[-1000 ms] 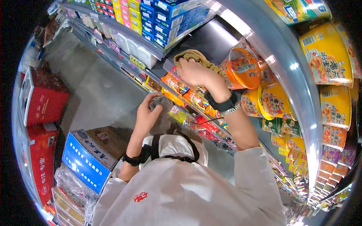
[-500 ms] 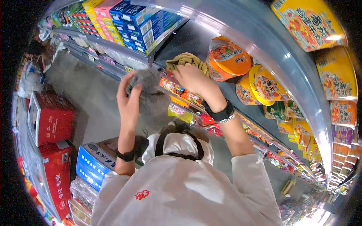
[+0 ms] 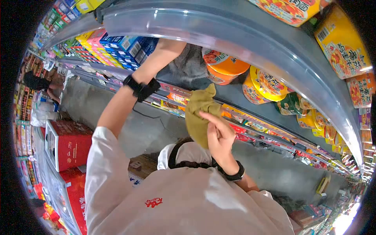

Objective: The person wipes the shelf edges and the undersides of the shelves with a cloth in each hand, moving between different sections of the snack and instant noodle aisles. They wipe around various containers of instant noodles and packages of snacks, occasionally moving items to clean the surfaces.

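Note:
My left hand (image 3: 170, 47) reaches into the shelf bay, its fingers partly hidden behind the upper shelf's edge. It is on a grey cloth (image 3: 190, 62), blurred, on the dark shelf board between stacked boxes and an orange noodle tub (image 3: 225, 66). In front of the shelf's front edge, my right hand (image 3: 221, 138) is closed on an olive cloth (image 3: 200, 113) that hangs loosely bunched, with the index finger stretched along it.
The clear curved edge (image 3: 250, 35) of the upper shelf arches over my hands. Blue boxes (image 3: 127, 47) stand left, yellow noodle tubs (image 3: 270, 84) right. Packets line the lower shelves. Red cartons (image 3: 70, 145) stand across the aisle floor (image 3: 149, 131).
My left hand has carried the grey cloth from the aisle side into the shelf. My right hand has drawn the olive cloth off the shelf, toward my body.

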`<state>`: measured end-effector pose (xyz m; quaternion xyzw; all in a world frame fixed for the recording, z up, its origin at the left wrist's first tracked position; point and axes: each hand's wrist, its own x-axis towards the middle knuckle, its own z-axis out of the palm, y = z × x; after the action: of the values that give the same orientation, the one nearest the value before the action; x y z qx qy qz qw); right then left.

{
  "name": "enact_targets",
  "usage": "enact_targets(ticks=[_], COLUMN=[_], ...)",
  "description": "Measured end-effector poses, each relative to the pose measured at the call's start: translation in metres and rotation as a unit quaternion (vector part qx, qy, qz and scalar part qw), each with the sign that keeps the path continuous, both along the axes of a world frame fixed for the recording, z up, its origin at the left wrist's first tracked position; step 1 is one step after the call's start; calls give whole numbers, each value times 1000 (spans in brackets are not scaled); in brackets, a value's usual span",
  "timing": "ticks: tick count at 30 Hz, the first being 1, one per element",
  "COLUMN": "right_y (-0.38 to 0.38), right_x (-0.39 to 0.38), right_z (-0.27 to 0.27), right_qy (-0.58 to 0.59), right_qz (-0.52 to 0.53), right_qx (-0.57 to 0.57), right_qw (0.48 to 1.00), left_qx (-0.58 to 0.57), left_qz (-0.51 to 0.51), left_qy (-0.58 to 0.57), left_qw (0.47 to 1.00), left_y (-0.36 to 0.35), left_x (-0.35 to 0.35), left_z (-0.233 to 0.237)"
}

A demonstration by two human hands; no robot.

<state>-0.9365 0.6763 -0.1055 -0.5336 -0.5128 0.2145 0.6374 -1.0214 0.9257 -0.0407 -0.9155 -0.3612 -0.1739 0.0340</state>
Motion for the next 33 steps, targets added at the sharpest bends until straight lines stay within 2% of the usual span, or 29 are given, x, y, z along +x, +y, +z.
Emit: enact_targets(ticks=[1, 2, 4, 5, 7, 10, 13, 15, 17, 23, 33], right_y=[-8, -12, -16, -18, -20, -25, -31, -29, -29, -41, -65], right_x=[2, 4, 5, 6, 9, 17, 27, 28, 29, 26, 34], right_z=[0, 2, 8, 11, 15, 15, 23, 25, 25, 18, 7], right_qy=[-5, -11, 14, 40, 44, 32, 23, 27, 29, 40, 79], right_qz=[20, 41, 30, 24, 26, 15, 73, 76, 102, 80, 55], right_qx=[-36, -72, -70, -71, -55, 50, 51, 58, 49, 5, -76], right_qw=[999, 997, 997, 996, 997, 998, 996, 995, 993, 996, 992], left_qx=[-82, -80, -81, -64, -78, -64, -38, -28, -29, -63, -79], left_qz=[3, -1, -197, -181, -156, -117, -63, -22, 22, 103, 91], left_qy=[67, 68, 55, 88, 108, 69, 42, 33, 30, 60, 110], left_qw=[994, 994, 975, 977, 979, 989, 996, 999, 999, 991, 987], left_y=[0, 2, 11, 39, 37, 38, 47, 58, 74, 125, 128], left_x=[9, 15, 23, 27, 26, 15, 13, 20, 29, 50, 49], left_z=[4, 2, -19, -66, -66, -58, -57, -60, -62, -73, -61])
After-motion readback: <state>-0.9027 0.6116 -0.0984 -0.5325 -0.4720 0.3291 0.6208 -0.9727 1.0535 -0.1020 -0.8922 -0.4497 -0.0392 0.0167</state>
